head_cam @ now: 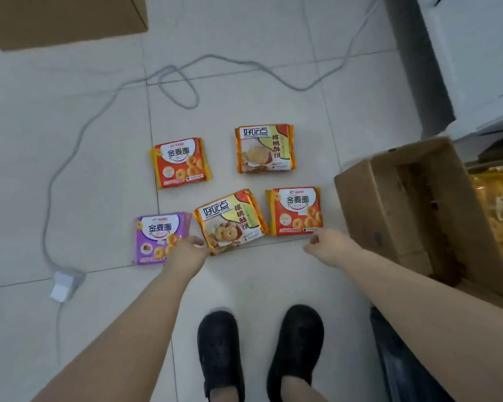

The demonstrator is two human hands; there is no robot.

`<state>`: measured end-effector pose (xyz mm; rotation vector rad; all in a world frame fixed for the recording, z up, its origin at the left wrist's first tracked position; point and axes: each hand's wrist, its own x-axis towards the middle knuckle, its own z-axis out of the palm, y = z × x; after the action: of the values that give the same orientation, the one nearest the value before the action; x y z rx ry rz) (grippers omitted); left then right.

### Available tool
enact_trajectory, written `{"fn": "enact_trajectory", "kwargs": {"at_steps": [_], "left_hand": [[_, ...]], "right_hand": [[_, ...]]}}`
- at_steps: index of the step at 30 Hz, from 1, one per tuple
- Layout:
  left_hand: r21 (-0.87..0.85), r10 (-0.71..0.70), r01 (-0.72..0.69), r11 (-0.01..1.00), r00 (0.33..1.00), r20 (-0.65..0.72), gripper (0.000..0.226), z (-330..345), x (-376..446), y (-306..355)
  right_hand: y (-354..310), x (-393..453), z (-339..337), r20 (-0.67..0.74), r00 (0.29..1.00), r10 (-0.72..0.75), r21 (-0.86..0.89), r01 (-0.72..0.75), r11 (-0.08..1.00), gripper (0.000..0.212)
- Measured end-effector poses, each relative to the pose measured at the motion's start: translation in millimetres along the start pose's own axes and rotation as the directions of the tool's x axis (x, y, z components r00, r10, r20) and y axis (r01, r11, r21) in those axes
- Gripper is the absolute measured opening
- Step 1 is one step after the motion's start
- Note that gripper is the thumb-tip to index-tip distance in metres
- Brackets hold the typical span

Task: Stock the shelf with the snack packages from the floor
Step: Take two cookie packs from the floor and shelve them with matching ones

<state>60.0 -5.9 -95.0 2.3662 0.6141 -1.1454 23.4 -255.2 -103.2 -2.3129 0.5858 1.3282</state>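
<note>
Here, both hands are reaching down toward five snack packs lying on the floor.
The left hand [186, 250] is touching the tilted pack [230, 220]; the right hand [328, 246] is hovering loosely curled, holding nothing, beside the red pack [296, 210].

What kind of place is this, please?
Probably a small shop or its stockroom: snack packs lie on the tiled floor, beside an open cardboard box and a white shelf.
</note>
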Motion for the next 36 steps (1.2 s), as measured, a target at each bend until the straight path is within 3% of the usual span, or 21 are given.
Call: {"fn": "enact_trajectory", "kwargs": {"at_steps": [4,7,10,12,15,17,18,21,24,28,32,36], "left_hand": [[-0.224,-0.109,0.097,0.970,0.993,-0.044,0.037,48,87,-1],[-0.184,-0.203,0.196,0.963,0.979,-0.022,0.040,84,140,-2],[-0.167,-0.202,0.189,0.968,0.977,-0.065,0.041,115,181,-1],[-0.237,-0.171,0.121,0.964,0.965,-0.201,0.033,128,195,1],[-0.337,-0.274,0.144,0.930,0.883,-0.380,0.052,135,205,4],[-0.412,-0.417,0.253,0.875,0.826,-0.379,0.061,137,213,-2],[-0.457,-0.446,0.271,0.847,0.830,-0.334,0.061,138,218,-8],[-0.526,-0.340,0.178,0.832,0.911,-0.231,0.033,139,213,-22],[-0.420,-0.231,0.105,0.901,0.937,-0.263,0.007,140,196,-32],[-0.210,-0.063,-0.010,0.978,0.939,-0.338,0.013,128,167,-31],[-0.027,0.128,-0.148,0.989,0.919,-0.372,0.020,81,113,-7],[-0.037,0.207,-0.249,0.968,0.872,-0.444,0.009,-11,38,26]], "right_hand": [[12,94,20,-0.135,0.987,0.087,0.182,-0.062,0.981,0.042],[27,158,30,-0.182,0.962,0.203,0.288,-0.145,0.946,0.040],[43,210,40,-0.168,0.949,0.268,0.375,-0.190,0.907,0.040],[46,225,44,-0.186,0.934,0.304,0.416,-0.205,0.886,0.037],[45,229,51,-0.235,0.914,0.332,0.486,-0.185,0.854,0.035],[44,227,58,-0.256,0.901,0.349,0.554,-0.159,0.817,0.032],[44,225,61,-0.269,0.896,0.352,0.576,-0.143,0.805,0.030],[46,220,68,-0.311,0.885,0.348,0.600,-0.101,0.793,0.028],[52,209,70,-0.342,0.862,0.375,0.618,-0.094,0.780,0.028],[53,174,64,-0.356,0.861,0.363,0.586,-0.097,0.805,0.026],[42,108,36,-0.361,0.877,0.317,0.588,-0.050,0.807,0.027],[11,22,-24,-0.410,0.878,0.249,0.582,0.042,0.812,0.025]]}}
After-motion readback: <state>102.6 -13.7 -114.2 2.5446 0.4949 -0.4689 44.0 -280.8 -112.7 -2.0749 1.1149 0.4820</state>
